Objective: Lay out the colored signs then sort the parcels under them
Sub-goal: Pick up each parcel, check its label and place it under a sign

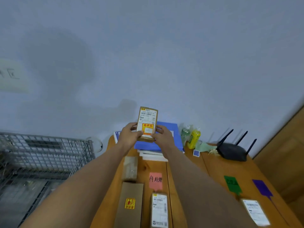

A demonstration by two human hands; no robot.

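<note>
I hold a small brown parcel (147, 123) upright in front of me, its white shipping label and yellow fragile sticker facing me. My left hand (130, 134) grips its left edge and my right hand (162, 134) its right edge. On the wooden table (218, 168) lie a pink sign (155, 180), a green sign (232, 184) and a purple sign (262, 188). A labelled parcel (159, 209) lies below the pink sign. Another labelled parcel (255, 212) lies near the purple sign. A long brown box (130, 204) with a yellow sticker lies at the left.
A blue folder (171, 137) on stacked papers sits at the table's back, with two drink bottles (191, 136) and a black router (233, 151) to the right. A clear bagged packet (130, 168) lies behind the long box. A wire rack (41, 155) stands left.
</note>
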